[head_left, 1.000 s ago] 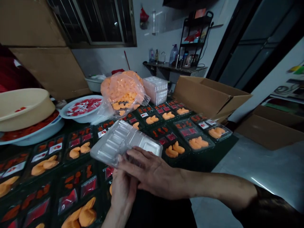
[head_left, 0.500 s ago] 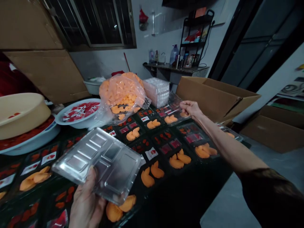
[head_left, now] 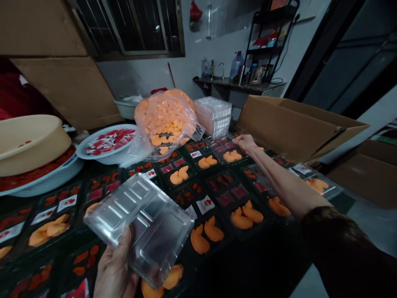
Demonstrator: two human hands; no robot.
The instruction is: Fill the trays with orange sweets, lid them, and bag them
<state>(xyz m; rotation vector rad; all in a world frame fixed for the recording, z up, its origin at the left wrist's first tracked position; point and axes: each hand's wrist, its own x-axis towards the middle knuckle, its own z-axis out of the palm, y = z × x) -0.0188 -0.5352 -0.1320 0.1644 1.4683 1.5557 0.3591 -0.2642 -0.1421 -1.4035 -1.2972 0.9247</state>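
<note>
My left hand (head_left: pixel 115 269) grips a stack of clear plastic tray lids (head_left: pixel 139 223) low in front of me, thumb on top. My right hand (head_left: pixel 245 142) reaches far across the table and rests, fingers curled, on a clear lid over a filled black tray (head_left: pixel 229 152) near the cardboard box. Rows of black trays (head_left: pixel 217 194) hold orange pieces, red bits and sauce packets.
A plastic bag of orange pieces (head_left: pixel 164 120) and a stack of clear containers (head_left: pixel 214 116) stand at the back. A white bowl of red packets (head_left: pixel 107 142) and a beige basin (head_left: pixel 29 140) sit left. An open cardboard box (head_left: pixel 294 124) is at right.
My right hand left the lid stack, carried one lid to the far tray and now presses it down. My left hand keeps the stack, slightly shifted right.
</note>
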